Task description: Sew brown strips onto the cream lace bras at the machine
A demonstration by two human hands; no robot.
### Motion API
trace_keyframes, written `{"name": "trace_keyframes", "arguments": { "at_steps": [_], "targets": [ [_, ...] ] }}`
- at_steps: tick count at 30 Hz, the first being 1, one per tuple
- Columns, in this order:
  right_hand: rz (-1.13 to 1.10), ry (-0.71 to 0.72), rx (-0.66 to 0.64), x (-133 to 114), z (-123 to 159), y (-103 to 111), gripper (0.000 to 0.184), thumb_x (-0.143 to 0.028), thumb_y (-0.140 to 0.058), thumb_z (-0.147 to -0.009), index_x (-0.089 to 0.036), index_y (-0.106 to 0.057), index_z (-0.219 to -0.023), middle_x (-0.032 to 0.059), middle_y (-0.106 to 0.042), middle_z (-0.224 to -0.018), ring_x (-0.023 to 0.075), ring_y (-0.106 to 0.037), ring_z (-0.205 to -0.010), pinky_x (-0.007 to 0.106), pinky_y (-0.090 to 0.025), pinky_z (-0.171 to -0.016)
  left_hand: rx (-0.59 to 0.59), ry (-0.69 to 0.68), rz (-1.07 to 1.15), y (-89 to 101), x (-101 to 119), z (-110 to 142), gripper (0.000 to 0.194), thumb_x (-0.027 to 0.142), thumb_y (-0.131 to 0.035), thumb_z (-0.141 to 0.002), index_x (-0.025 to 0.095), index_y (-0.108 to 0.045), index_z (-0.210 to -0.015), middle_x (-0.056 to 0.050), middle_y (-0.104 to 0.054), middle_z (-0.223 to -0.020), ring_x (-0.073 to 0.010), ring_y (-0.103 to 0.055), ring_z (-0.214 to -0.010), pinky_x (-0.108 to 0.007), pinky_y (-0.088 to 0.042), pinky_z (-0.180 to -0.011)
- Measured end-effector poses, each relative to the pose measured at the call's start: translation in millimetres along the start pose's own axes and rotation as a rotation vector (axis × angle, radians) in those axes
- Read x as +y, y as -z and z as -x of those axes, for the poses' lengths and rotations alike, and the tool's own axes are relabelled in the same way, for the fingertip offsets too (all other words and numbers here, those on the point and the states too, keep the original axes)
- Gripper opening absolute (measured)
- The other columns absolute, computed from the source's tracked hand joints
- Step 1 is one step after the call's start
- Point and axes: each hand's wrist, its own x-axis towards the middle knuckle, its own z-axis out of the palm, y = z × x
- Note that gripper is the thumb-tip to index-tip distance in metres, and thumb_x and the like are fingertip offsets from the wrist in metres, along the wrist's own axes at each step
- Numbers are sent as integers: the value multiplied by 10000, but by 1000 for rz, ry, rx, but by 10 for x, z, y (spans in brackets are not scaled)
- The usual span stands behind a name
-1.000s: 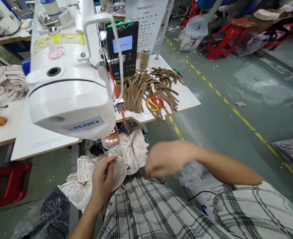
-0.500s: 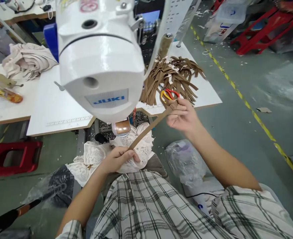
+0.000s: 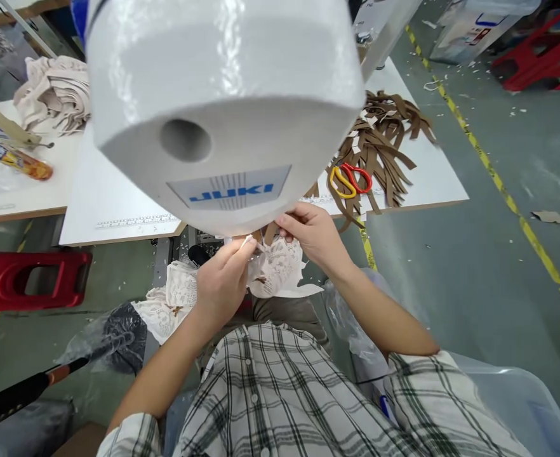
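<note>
Just under the head of the white JUKI sewing machine [image 3: 227, 146], both my hands work close together. My left hand [image 3: 223, 279] is closed in a pinch on a pale edge of the white lace bra [image 3: 282, 266]. My right hand [image 3: 318, 241] pinches a brown strap [image 3: 270, 232] between thumb and fingers, at the right of the left fingertips. The lace cups hang below the machine, over my lap. The machine head hides the needle area and part of the strap.
Red-and-yellow-handled scissors [image 3: 351, 181] lie by a pile of brown straps [image 3: 385, 139] on the white table at right. Folded pale fabric [image 3: 54, 95] and an orange-yellow bottle [image 3: 13, 158] are at left. A red stool [image 3: 32, 279] stands at lower left.
My right hand has come left and down, bringing the strap under the machine head. My left hand has risen to the bra edge beside it. The view has moved closer to the machine.
</note>
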Motion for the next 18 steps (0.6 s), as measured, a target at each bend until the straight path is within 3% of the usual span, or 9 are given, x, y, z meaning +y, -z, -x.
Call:
{"name": "trace_keyframes", "arguments": {
  "at_steps": [3, 7, 12, 18],
  "targets": [
    [229, 93, -47, -59, -150, -69, 278, -468, -696, -805, -202, -623, -770, -21, -574, -646, 119, -493, -601, 252, -413, -555, 42, 131, -164, 26, -39, 4, 293, 300, -495, -996, 242, -708, -1189, -77, -645, -1047, -148, -631, -864, -238, -498, -733],
    [430, 266, -16, -109, -268, -168, 271, -456, -644, -834, -206, -585, -747, -10, -562, -687, 151, -525, -717, 303, -483, -710, -54, 204, -111, 115, -75, 19, 332, 343, -497, -991, 219, -699, -1223, -60, -626, -894, -156, -604, -791, -239, -478, -682],
    [609, 429, -33, -110, -415, -231, 275, -444, -571, -884, -195, -557, -766, 34, -556, -891, 174, -548, -823, 359, -499, -794, -292, 283, 122, 215, -233, 52, 408, 371, -491, -989, 271, -570, -1377, -55, -720, -1139, -116, -614, -653, -223, -484, -640],
    [681, 419, -75, -66, -485, -261, 265, -435, -566, -892, -204, -508, -776, 31, -488, -857, 164, -510, -771, 353, -499, -764, -174, 437, 330, 240, -97, 47, 335, 333, -532, -974, 239, -663, -1267, -60, -700, -1262, -199, -688, -1041, -287, -557, -849]
  ]
}}
